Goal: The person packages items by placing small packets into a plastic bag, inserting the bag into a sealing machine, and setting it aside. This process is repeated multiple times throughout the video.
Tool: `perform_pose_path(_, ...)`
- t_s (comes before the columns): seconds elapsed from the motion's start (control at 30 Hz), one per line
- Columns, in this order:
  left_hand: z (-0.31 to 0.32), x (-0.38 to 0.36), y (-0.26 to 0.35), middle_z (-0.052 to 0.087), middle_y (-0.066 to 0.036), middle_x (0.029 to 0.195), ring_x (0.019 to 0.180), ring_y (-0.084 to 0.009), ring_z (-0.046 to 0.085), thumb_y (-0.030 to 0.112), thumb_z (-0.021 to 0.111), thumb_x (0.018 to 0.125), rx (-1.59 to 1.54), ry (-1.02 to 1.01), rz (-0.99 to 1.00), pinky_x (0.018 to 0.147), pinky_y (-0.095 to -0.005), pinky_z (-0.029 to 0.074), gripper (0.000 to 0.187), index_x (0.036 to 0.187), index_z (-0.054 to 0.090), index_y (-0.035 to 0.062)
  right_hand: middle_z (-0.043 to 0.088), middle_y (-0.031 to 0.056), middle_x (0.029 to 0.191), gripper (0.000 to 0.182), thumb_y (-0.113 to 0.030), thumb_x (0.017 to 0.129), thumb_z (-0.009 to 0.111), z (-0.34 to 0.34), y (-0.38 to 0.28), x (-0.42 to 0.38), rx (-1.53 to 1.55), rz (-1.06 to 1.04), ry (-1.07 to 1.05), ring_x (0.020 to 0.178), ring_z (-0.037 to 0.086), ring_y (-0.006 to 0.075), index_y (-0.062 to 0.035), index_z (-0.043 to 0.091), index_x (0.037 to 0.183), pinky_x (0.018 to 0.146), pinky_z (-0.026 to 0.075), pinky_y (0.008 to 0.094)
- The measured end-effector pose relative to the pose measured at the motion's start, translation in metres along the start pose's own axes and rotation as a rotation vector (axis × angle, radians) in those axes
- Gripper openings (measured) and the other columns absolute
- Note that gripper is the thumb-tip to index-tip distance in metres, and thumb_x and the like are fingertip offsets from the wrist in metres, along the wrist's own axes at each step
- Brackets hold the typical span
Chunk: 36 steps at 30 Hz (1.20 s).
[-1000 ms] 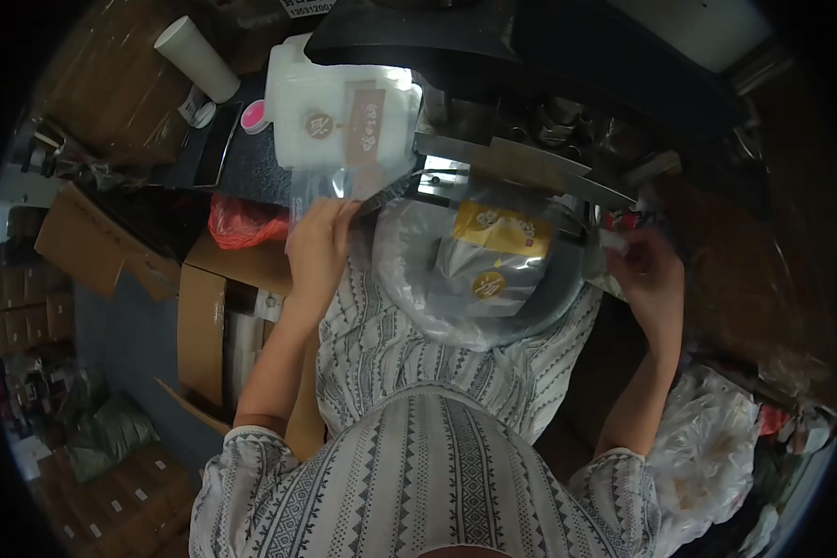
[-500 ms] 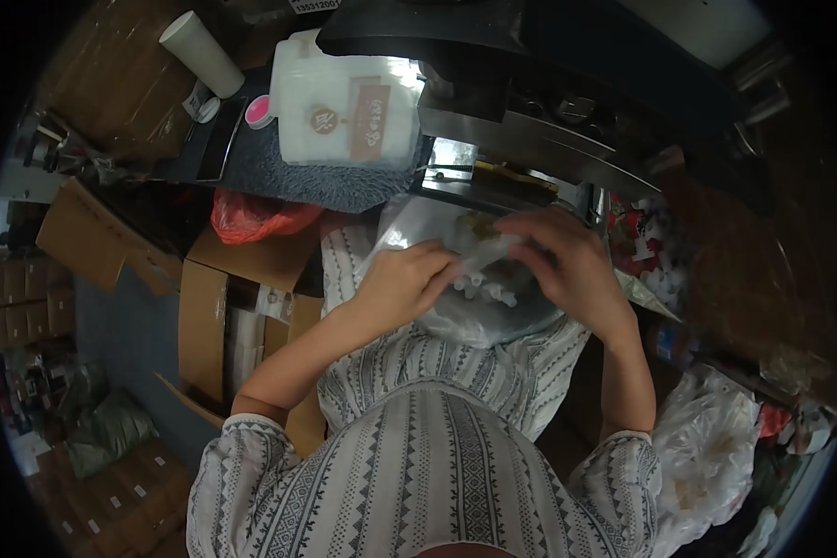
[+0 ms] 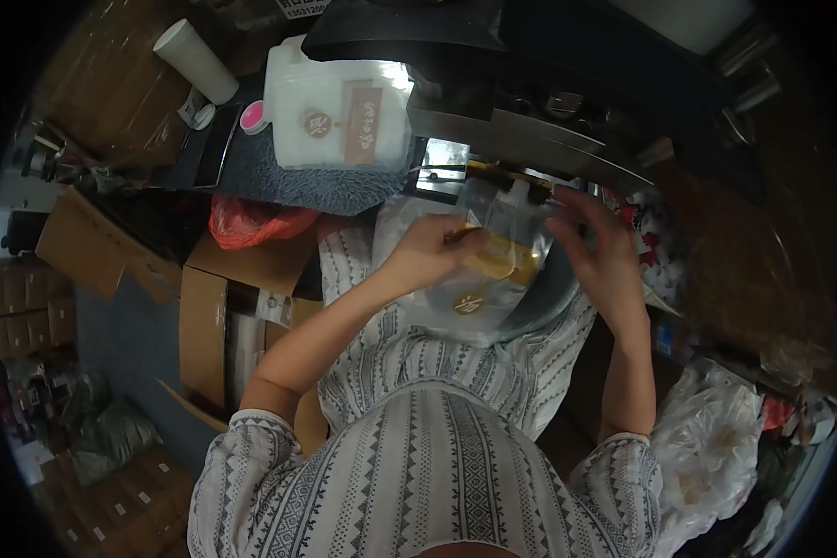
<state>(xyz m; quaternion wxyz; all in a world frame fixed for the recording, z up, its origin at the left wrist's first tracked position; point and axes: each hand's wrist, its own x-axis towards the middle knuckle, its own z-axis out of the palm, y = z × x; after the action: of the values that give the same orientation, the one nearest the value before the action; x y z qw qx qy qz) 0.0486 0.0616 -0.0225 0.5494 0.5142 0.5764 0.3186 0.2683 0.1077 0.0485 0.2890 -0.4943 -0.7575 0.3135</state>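
Note:
My left hand (image 3: pixel 428 253) pinches the left side of a clear plastic pouch (image 3: pixel 493 293) with gold printing. A pale spout-like piece (image 3: pixel 519 192) shows at the pouch's upper end. Beside the pouch's right edge is my right hand (image 3: pixel 606 256), its thumb and forefinger apart with nothing visible between them. Under the pouch, on my lap, rests a round grey-blue basin (image 3: pixel 560 290), mostly covered. Its contents are hidden by the pouch.
A machine with a metal front (image 3: pixel 553 135) stands ahead. Left of it, a stack of white printed pouches (image 3: pixel 339 112) lies on a blue-grey mat (image 3: pixel 335 186). An open carton (image 3: pixel 205 325) sits at my left, crumpled clear plastic bags (image 3: pixel 702 446) at my right.
The hands have moved apart. The gold-printed pouch is now spread between them, covering the small white pieces seen in the basin before. My right hand's fingers have come off the clear plastic.

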Motion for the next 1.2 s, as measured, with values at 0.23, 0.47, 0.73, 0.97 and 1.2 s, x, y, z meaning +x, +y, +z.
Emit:
perform_pose_path(0.23,0.001,0.025,0.017,0.067,-0.01,0.09,0.075,-0.0112,0.065,0.025,0.065,0.092,-0.462,0.031,-0.148,0.061,-0.0205,0.053,0.034,0.101,0.066,-0.0075,0.069,0.0142,0.099,0.029,-0.012,0.084,0.067,-0.032,0.013,-0.022,-0.161,0.002,0.01,0.091,0.068,0.0273,-0.0021,0.063,0.111,0.076,0.053,0.0347)
perform_pose_path(0.47,-0.072,0.015,-0.024,0.056,-0.022,0.122,0.109,-0.0332,0.058,0.028,0.066,0.089,0.834,0.685,0.357,0.087,-0.0411,0.047,0.05,0.125,0.051,-0.0027,0.065,0.0212,0.1,0.023,-0.013,0.084,0.061,-0.042,0.081,-0.016,-0.731,0.409,-0.053,0.089,0.064,0.0392,-0.005,0.063,0.106,0.073,0.052,0.0457)
perform_pose_path(0.73,-0.09,-0.036,-0.034,0.06,-0.014,0.094,0.092,-0.0355,0.058,0.015,0.065,0.085,0.949,0.641,0.304,0.076,-0.045,0.046,0.023,0.106,0.064,0.0065,0.064,0.0217,0.1,0.028,-0.005,0.083,0.06,-0.048,0.087,-0.011,-0.339,0.254,-0.016,0.092,0.064,0.0375,-0.0056,0.062,0.111,0.078,0.05,0.0428)
perform_pose_path(0.97,-0.056,-0.056,-0.011,0.06,-0.011,0.081,0.071,-0.033,0.061,0.009,0.065,0.082,0.869,0.741,0.301,0.059,-0.0391,0.048,0.011,0.092,0.068,0.006,0.064,0.0179,0.106,0.03,0.001,0.085,0.056,-0.044,0.094,-0.015,-0.326,0.147,-0.069,0.094,0.065,0.0285,-0.0051,0.061,0.114,0.078,0.05,0.0363)
perform_pose_path(1.2,-0.035,-0.064,0.01,0.061,-0.008,0.08,0.067,-0.0291,0.062,0.006,0.067,0.079,0.749,0.723,0.42,0.057,-0.0354,0.048,0.012,0.091,0.068,0.0073,0.063,0.0086,0.098,0.026,0.001,0.084,0.062,-0.024,0.024,-0.016,0.329,0.085,-0.018,0.088,0.063,0.0175,-0.0059,0.063,0.108,0.077,0.05,0.029)
